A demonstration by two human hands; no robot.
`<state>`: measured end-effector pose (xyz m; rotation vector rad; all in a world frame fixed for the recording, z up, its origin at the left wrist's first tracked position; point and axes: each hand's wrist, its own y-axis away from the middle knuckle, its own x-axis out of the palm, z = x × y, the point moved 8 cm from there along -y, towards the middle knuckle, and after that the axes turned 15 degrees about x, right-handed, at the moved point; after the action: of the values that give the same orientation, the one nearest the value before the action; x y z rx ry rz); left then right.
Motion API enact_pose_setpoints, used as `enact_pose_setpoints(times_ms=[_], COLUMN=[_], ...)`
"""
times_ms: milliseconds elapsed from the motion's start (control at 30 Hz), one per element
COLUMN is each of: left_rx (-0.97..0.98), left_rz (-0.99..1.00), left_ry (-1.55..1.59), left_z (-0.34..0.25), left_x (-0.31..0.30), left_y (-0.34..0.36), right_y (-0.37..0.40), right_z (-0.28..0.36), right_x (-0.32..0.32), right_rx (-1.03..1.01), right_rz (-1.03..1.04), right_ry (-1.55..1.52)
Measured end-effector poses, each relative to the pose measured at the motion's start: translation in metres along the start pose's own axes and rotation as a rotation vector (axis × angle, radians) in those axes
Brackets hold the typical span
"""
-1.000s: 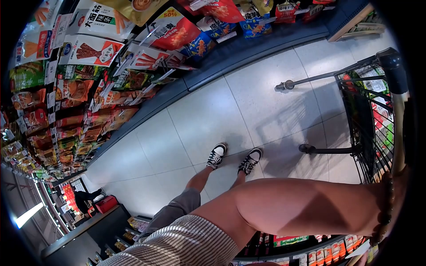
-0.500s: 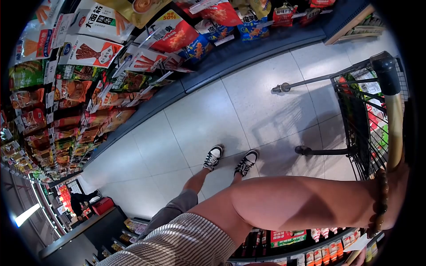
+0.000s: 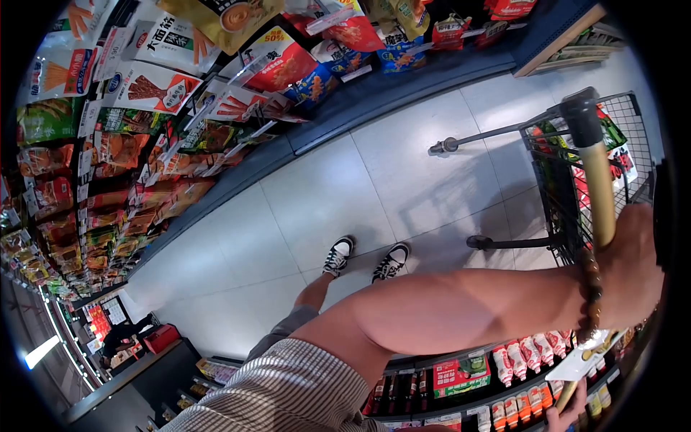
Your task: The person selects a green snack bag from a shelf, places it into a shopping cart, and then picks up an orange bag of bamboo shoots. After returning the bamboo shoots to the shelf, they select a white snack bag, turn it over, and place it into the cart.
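Observation:
My left hand is closed around the pale handle of a shopping cart, near its black end cap. A beaded bracelet circles that wrist. At the lower right edge, part of my right hand shows with its fingers wrapped round the same handle. Between the two hands a white flat piece sits at the handle. Inside the wire basket lie several packages, among them a green and red packet. My left forearm crosses in front of part of the cart.
Hanging snack bags fill a shelf along the upper left. Below my arm, another shelf holds bottles and a red and green box. My sneakers stand on the tiled floor. A person is at the far lower left.
The cart and handle have shifted left in view, and more of my left hand and the basket shows. More of my right hand and the bottle shelf is visible. Both grips are unchanged.

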<state>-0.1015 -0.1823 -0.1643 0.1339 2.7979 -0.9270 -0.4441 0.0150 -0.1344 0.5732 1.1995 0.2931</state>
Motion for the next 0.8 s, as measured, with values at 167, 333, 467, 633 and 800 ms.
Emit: enact_pose_setpoints(times_ms=[167, 333, 467, 633, 800], left_rx=[-0.226, -0.239, -0.195, -0.174, -0.249], left_rz=[-0.109, -0.128, -0.142, -0.192, -0.069], left_ry=[0.133, 0.179, 0.164, 0.103, 0.179], left_z=[0.023, 0.024, 0.027, 0.021, 0.019], left_x=[-0.014, -0.026, -0.025, -0.029, -0.034], left_y=[-0.015, -0.014, -0.012, -0.009, -0.006], right_y=[-0.038, -0.106, -0.157, -0.166, -0.159], right_z=[0.039, 0.116, 0.145, 0.127, 0.157], right_x=[0.011, -0.045, -0.048, -0.021, -0.023], right_rx=[0.114, 0.036, -0.059, 0.03, -0.068], right_rz=[0.157, -0.147, 0.061, 0.207, 0.184], right_ry=[-0.329, -0.592, -0.715, -1.165, -1.034])
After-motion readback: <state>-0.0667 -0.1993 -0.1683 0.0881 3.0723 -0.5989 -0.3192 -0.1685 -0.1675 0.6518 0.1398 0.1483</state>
